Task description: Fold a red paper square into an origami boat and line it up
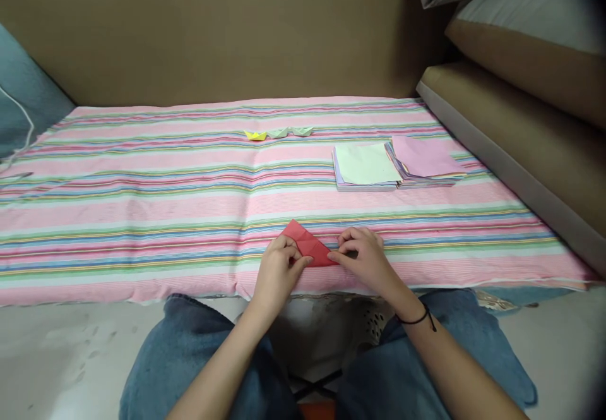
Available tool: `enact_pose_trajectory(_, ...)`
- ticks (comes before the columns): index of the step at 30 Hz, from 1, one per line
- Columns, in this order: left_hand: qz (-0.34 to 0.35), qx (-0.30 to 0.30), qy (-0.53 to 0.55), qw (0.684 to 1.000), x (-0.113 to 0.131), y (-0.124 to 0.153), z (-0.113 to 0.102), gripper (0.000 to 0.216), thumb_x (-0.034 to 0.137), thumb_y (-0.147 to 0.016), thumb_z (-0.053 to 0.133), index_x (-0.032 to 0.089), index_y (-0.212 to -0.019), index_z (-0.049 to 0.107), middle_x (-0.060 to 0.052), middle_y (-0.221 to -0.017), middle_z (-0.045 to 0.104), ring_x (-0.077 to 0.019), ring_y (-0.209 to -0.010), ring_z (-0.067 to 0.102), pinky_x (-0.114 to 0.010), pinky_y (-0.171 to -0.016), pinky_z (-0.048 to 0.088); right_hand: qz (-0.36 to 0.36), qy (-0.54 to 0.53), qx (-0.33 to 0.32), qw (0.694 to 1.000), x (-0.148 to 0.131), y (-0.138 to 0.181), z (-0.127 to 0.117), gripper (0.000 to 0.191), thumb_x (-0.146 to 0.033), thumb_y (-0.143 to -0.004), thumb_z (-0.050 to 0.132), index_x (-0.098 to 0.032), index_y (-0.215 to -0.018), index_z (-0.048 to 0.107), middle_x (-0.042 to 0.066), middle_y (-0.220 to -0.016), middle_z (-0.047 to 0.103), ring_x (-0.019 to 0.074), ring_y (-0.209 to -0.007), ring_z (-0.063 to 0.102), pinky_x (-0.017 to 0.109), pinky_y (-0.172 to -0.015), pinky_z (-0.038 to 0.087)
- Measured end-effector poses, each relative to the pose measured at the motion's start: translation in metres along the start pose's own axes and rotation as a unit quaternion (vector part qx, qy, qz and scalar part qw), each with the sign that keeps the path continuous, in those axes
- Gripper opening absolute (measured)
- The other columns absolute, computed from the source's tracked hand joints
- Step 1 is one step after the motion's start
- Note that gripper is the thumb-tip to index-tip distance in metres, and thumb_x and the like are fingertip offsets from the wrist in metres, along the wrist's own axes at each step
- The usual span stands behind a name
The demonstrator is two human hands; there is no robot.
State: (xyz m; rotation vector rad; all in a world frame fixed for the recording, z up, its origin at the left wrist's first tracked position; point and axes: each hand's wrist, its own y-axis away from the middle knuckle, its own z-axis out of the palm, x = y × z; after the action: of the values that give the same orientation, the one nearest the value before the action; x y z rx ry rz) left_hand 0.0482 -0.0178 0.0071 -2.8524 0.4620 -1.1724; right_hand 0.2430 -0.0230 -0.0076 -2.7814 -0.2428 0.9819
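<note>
A folded red paper [307,245] lies near the front edge of a striped pink cloth [142,218]. My left hand [278,270] pinches the paper's left end with curled fingers. My right hand [362,257] pinches its right end, fingers bent and pressed on the fold. A black band circles my right wrist.
Two stacks of coloured paper sheets [367,166] [426,160] lie to the right at the back. Three small folded paper boats, one yellow [255,135] and two pale green [290,132], sit in a row further back. Cushions [521,60] rise on the right; my knees in jeans are below.
</note>
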Motion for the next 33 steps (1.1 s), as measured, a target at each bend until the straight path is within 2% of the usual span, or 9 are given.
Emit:
enact_pose_trajectory(8, 0.007, 0.055, -0.130, 0.990, 0.009, 0.008, 0.012, 0.022, 0.026, -0.086, 0.047, 0.017, -0.066, 0.053, -0.005, -0.078, 0.052, -0.0187, -0.076, 0.048, -0.032, -0.069, 0.039, 0.013, -0.012, 0.035, 0.999, -0.005, -0.001, 0.002, 0.040, -0.045, -0.076, 0.063, -0.019, -0.046, 0.056, 0.001, -0.072, 0.063, 0.0193, -0.076, 0.054, 0.038, -0.075, 0.030)
enact_pose_trajectory(12, 0.019, 0.078, -0.133, 0.988, 0.009, 0.011, 0.016, 0.015, 0.022, -0.087, 0.045, 0.016, -0.087, 0.059, -0.006, -0.085, 0.055, -0.0196, -0.080, 0.048, -0.033, -0.071, 0.038, 0.025, -0.002, 0.023, 0.999, -0.006, -0.002, 0.001, 0.037, -0.042, -0.075, 0.064, -0.020, -0.047, 0.056, 0.000, -0.073, 0.063, 0.0188, -0.077, 0.054, 0.037, -0.075, 0.030)
enact_pose_trajectory(16, 0.052, 0.085, -0.116, 0.988, 0.006, 0.013, 0.018, 0.026, 0.019, -0.088, 0.044, 0.022, -0.107, 0.061, -0.006, -0.090, 0.056, -0.0193, -0.083, 0.048, -0.032, -0.071, 0.037, 0.029, -0.007, 0.019, 0.999, -0.006, -0.002, 0.001, 0.034, -0.039, -0.072, 0.067, -0.020, -0.047, 0.057, 0.000, -0.074, 0.063, 0.0192, -0.078, 0.054, 0.037, -0.076, 0.030)
enact_pose_trajectory(24, 0.105, 0.063, -0.184, 0.975, 0.002, 0.015, 0.018, 0.035, 0.014, -0.085, 0.047, 0.031, -0.112, 0.062, -0.006, -0.097, 0.057, -0.0208, -0.085, 0.047, -0.036, -0.072, 0.032, 0.029, -0.013, 0.034, 0.999, -0.005, -0.001, 0.004, 0.032, -0.036, -0.068, 0.073, -0.019, -0.047, 0.056, -0.001, -0.071, 0.063, 0.0199, -0.079, 0.054, 0.038, -0.077, 0.030)
enact_pose_trajectory(28, 0.126, 0.032, -0.221, 0.966, 0.004, 0.017, 0.014, 0.041, 0.010, -0.082, 0.047, 0.029, -0.116, 0.059, -0.007, -0.104, 0.056, -0.0229, -0.090, 0.046, -0.039, -0.077, 0.033, 0.022, -0.014, 0.039, 0.999, -0.004, -0.001, 0.005, 0.031, -0.036, -0.067, 0.074, -0.019, -0.048, 0.056, -0.001, -0.072, 0.063, 0.0195, -0.079, 0.054, 0.037, -0.077, 0.030)
enact_pose_trajectory(33, 0.142, 0.005, -0.250, 0.958, 0.006, 0.018, 0.010, 0.038, 0.016, -0.083, 0.046, 0.024, -0.118, 0.058, -0.009, -0.108, 0.056, -0.0245, -0.092, 0.045, -0.041, -0.080, 0.035, 0.023, -0.008, 0.035, 0.999, -0.003, -0.001, 0.005, 0.031, -0.036, -0.067, 0.075, -0.020, -0.048, 0.056, -0.002, -0.073, 0.063, 0.0189, -0.079, 0.054, 0.037, -0.077, 0.029)
